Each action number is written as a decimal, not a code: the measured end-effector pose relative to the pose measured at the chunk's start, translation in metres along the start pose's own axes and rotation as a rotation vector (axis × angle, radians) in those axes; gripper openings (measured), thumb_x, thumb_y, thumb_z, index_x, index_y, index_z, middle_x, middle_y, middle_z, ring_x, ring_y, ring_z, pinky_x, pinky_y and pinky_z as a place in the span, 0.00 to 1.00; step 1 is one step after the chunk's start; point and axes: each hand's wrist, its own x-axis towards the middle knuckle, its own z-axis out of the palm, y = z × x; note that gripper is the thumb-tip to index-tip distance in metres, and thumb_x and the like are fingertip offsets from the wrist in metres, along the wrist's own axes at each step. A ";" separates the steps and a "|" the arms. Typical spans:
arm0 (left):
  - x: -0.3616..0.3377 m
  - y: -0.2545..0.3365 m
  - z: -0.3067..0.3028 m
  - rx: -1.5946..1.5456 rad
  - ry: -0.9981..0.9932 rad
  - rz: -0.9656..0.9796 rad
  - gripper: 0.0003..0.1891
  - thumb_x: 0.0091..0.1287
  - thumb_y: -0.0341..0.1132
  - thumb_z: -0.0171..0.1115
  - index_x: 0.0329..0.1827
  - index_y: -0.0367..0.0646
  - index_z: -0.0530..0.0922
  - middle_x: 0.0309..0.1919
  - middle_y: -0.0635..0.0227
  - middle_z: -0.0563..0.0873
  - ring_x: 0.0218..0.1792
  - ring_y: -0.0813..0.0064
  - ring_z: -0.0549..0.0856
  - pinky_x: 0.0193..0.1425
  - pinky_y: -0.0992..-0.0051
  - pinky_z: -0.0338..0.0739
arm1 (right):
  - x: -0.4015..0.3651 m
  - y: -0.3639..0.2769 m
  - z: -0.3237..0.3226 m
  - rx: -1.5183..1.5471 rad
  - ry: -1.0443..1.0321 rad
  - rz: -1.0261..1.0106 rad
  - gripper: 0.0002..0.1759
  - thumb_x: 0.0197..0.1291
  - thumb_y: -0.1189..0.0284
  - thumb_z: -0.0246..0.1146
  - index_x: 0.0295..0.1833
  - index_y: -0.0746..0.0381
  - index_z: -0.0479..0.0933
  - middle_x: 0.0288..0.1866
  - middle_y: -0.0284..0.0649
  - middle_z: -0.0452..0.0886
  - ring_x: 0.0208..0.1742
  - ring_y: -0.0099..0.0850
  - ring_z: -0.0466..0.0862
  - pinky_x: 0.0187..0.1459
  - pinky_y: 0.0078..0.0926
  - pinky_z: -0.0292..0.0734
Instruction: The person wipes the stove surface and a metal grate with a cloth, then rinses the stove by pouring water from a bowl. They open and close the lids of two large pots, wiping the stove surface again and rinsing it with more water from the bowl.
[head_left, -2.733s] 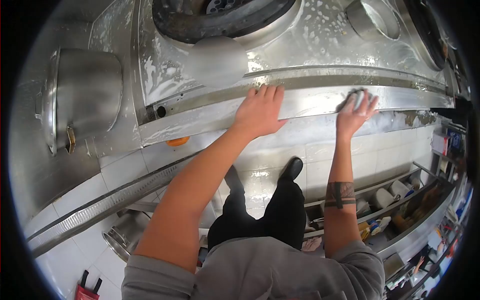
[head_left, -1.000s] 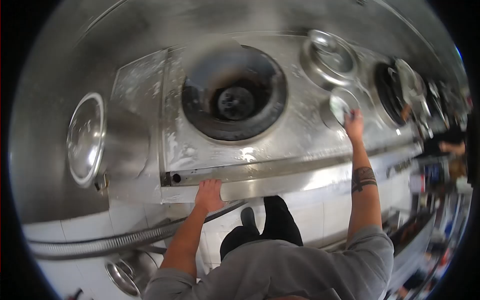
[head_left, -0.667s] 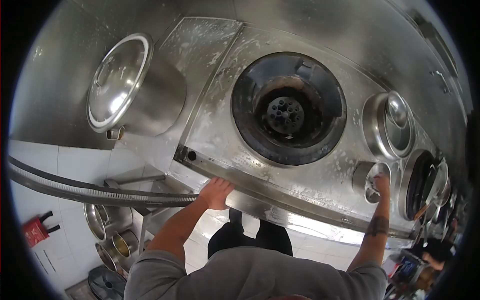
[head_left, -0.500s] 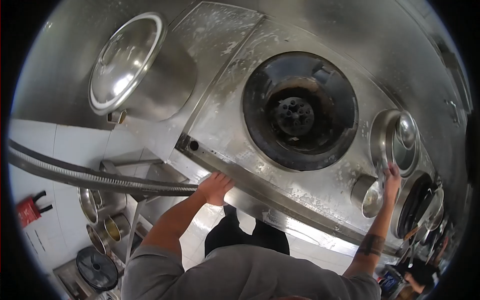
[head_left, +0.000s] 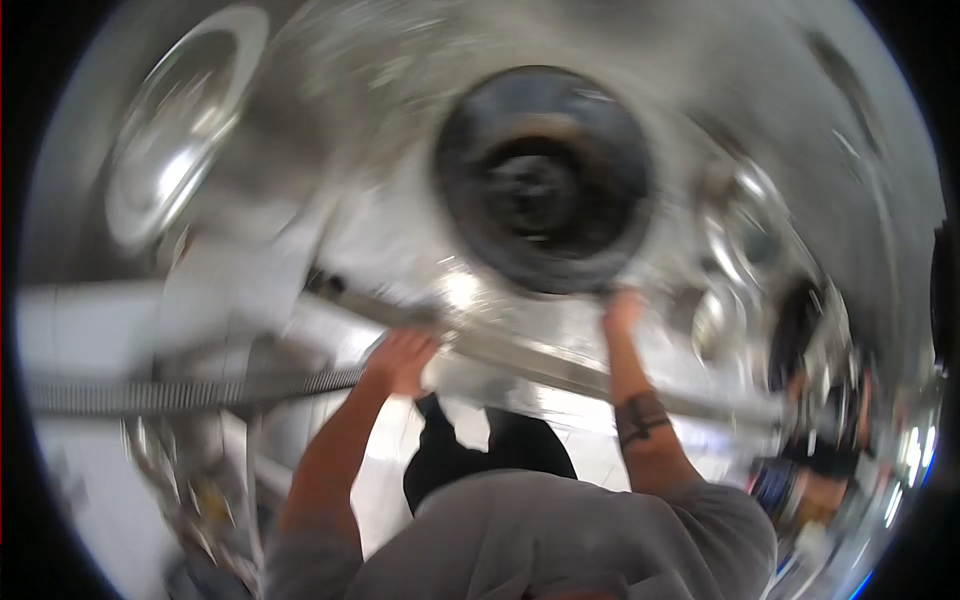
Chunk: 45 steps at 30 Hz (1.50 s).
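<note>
My left hand [head_left: 402, 360] is closed at the front edge of the steel stove [head_left: 540, 364], where the end of a long ribbed hose [head_left: 200, 396] meets it. Its far end is hidden by the hand. My right hand [head_left: 622, 308] is smeared by motion, low over the stove just below the rim of the black wok burner [head_left: 625, 215]. Its fingers do not show clearly, and I cannot make out anything in it.
A large pot with a shiny lid [head_left: 185, 130] stands at the upper left. Metal pots [head_left: 715, 325] sit on the stove's right side, with a dark round pan [head_left: 795, 330] beyond them. White tiled floor [head_left: 375, 455] shows below. The whole view is blurred.
My right hand has left the pots at the right and moved left to the burner's front rim. My left hand stays by the stove edge and hose. The view has shifted.
</note>
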 end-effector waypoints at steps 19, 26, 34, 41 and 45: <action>0.005 0.033 -0.006 0.050 0.185 -0.095 0.46 0.41 0.54 0.81 0.64 0.41 0.77 0.57 0.57 0.78 0.63 0.52 0.73 0.72 0.55 0.63 | 0.197 -0.019 -0.488 -0.465 -0.085 0.058 0.39 0.59 0.74 0.62 0.79 0.53 0.64 0.84 0.54 0.57 0.69 0.55 0.79 0.65 0.48 0.80; 0.014 0.018 0.018 0.090 0.125 -0.098 0.49 0.35 0.57 0.82 0.63 0.40 0.77 0.55 0.54 0.77 0.61 0.48 0.72 0.71 0.47 0.61 | 0.406 0.019 -0.546 -0.696 0.187 0.086 0.33 0.69 0.74 0.55 0.80 0.52 0.62 0.87 0.40 0.55 0.70 0.55 0.79 0.65 0.52 0.80; 0.015 0.011 0.027 0.146 0.051 -0.131 0.51 0.33 0.57 0.82 0.64 0.41 0.76 0.56 0.56 0.76 0.62 0.49 0.71 0.73 0.48 0.59 | 0.511 0.058 -0.569 -1.034 -0.048 -0.134 0.18 0.66 0.68 0.64 0.59 0.53 0.87 0.64 0.44 0.86 0.64 0.42 0.86 0.62 0.50 0.80; 0.012 0.011 0.027 0.169 0.017 -0.132 0.54 0.32 0.57 0.83 0.65 0.39 0.73 0.55 0.54 0.76 0.61 0.48 0.72 0.72 0.43 0.59 | 0.368 0.102 -0.538 -0.708 0.025 0.029 0.23 0.69 0.72 0.56 0.69 0.61 0.74 0.79 0.42 0.70 0.68 0.53 0.81 0.65 0.52 0.80; 0.011 0.004 0.039 0.150 0.114 -0.073 0.51 0.31 0.55 0.83 0.61 0.39 0.73 0.51 0.52 0.76 0.57 0.45 0.73 0.69 0.41 0.61 | 0.279 0.127 -0.502 -0.516 -0.219 0.233 0.31 0.65 0.72 0.59 0.74 0.59 0.70 0.78 0.49 0.71 0.68 0.54 0.80 0.68 0.45 0.78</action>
